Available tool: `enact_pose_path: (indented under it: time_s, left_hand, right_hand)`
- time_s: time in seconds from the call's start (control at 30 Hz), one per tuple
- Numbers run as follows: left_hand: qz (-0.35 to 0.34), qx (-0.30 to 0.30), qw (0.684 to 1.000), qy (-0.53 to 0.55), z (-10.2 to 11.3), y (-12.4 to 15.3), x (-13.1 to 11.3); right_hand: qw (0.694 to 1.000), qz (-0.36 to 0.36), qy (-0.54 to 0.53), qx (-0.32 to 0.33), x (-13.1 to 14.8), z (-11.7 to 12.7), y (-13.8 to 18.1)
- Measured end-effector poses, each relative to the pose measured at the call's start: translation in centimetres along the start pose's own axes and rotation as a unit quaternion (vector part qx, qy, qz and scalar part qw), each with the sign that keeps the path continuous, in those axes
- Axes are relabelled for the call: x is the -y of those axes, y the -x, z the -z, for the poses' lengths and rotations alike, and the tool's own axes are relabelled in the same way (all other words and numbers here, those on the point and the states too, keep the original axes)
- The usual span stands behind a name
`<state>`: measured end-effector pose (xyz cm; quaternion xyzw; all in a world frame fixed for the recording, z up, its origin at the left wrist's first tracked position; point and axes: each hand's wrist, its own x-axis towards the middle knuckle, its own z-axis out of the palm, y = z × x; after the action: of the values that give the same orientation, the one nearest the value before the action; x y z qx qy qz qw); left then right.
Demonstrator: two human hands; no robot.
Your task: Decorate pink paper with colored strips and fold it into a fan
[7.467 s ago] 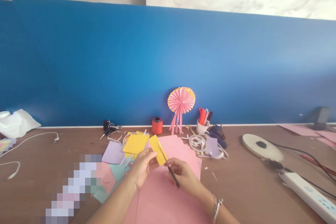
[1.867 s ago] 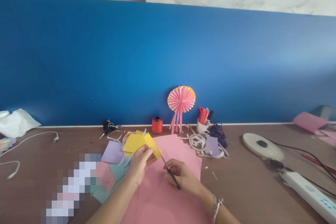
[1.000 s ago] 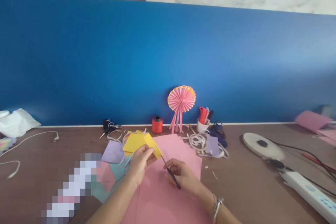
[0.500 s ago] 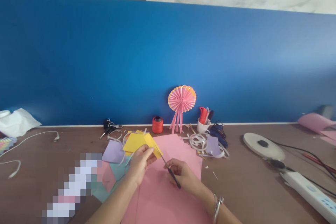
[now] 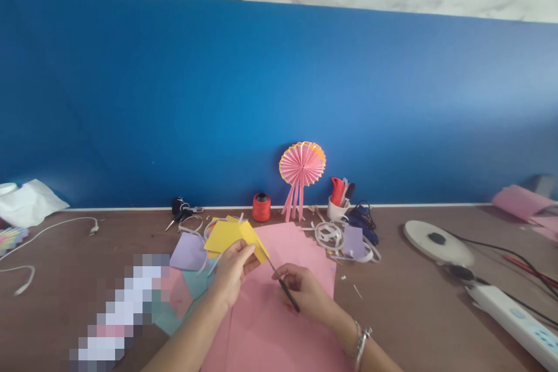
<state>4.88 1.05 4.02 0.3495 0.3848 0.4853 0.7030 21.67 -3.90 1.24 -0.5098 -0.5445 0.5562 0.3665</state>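
Note:
My left hand (image 5: 235,267) pinches a small piece of yellow paper (image 5: 254,241) between thumb and fingers, above the pink sheets. My right hand (image 5: 303,290) is closed round a pair of dark-handled scissors (image 5: 283,282), whose narrow blades point up and left to the paper's lower right edge. Whether the blades are apart cannot be made out. Under both hands lies a stack of pink paper (image 5: 270,325). Behind my left hand, more yellow paper (image 5: 222,236) rests on the table beside a purple piece (image 5: 189,251).
A pink pleated rosette (image 5: 302,164) leans on the blue panel, between a red thread spool (image 5: 261,208) and a white cup (image 5: 337,209) of tools. White strip coils (image 5: 329,236) lie right of the stack. A round pale plate (image 5: 431,242) and a power strip (image 5: 514,322) are at right.
Almost nothing differs. The yellow paper and the scissors at its edge have shifted very slightly; both hands keep their hold.

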Motion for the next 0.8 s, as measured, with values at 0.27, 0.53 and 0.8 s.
enact_pose_path:
  time_s: [0.27,0.53,0.8]
  left_hand:
    - [-0.005,0.005,1.000,-0.007,0.2,-0.2,0.2]
    - [0.011,0.024,0.999,-0.024,0.1,0.0,0.1]
    - [0.022,0.069,0.997,-0.030,-0.4,0.4,0.4]
  right_hand:
    - [1.000,0.004,0.015,-0.004,0.3,0.0,0.1]
    - [1.000,0.001,-0.012,0.004,-0.7,0.0,-0.3]
    - [1.000,-0.002,-0.016,-0.002,-0.4,-0.1,-0.1]
